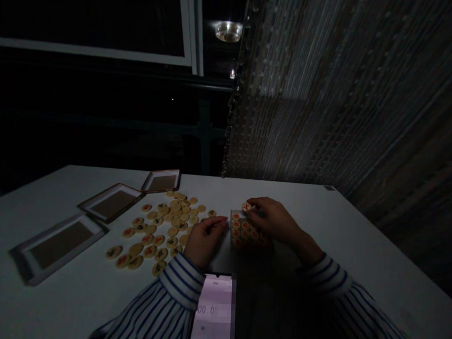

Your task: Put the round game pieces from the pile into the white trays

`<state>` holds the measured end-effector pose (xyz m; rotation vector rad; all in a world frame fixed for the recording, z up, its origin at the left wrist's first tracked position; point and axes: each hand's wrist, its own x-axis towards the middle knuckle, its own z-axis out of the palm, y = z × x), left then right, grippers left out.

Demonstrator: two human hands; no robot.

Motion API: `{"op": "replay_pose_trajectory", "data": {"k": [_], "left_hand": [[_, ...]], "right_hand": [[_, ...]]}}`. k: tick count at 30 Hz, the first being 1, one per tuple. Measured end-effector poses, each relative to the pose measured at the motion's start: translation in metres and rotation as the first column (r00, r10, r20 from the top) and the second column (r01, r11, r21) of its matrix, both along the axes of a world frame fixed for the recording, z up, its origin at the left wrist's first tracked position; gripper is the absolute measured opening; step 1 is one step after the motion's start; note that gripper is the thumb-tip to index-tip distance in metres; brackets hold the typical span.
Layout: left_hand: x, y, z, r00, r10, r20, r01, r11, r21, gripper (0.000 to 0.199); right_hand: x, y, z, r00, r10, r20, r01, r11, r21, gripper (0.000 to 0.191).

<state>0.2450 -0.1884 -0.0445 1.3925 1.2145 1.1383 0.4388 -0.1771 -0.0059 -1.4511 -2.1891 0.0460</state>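
Observation:
My right hand [274, 220] pinches a round Chinese chess piece [246, 206] with a red character, holding it at the top edge of a clear box [251, 243]. Inside the box, pieces with red characters stand in rows facing me. My left hand [205, 238] is at the box's left side, index finger stretched toward its wall and thumb a little apart; I cannot tell whether it touches the box. Loose chess pieces [173, 231], some with red or black characters and others blank side up, lie scattered left of my left hand.
Three shallow rectangular trays or lids [115, 203] lie at the left of the white table [280, 315]. A lit phone [211, 312] showing digits is at the near edge between my forearms. A string curtain [295, 93] hangs behind the table. The room is dim.

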Motion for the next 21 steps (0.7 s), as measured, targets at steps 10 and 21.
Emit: {"op": "replay_pose_trajectory", "data": {"k": [10,21], "left_hand": [[0.002,-0.001,-0.001,0.999,-0.010,-0.052,0.012,1.000,0.028,0.029],[0.003,0.001,-0.007,0.998,-0.049,-0.033,0.050,0.998,0.036,0.027]], "right_hand": [[0.005,0.007,-0.012,0.995,-0.070,0.074,0.077,0.992,-0.104,0.030],[0.003,0.011,-0.020,0.983,-0.086,0.164,0.118,0.973,-0.199,0.033]]}}
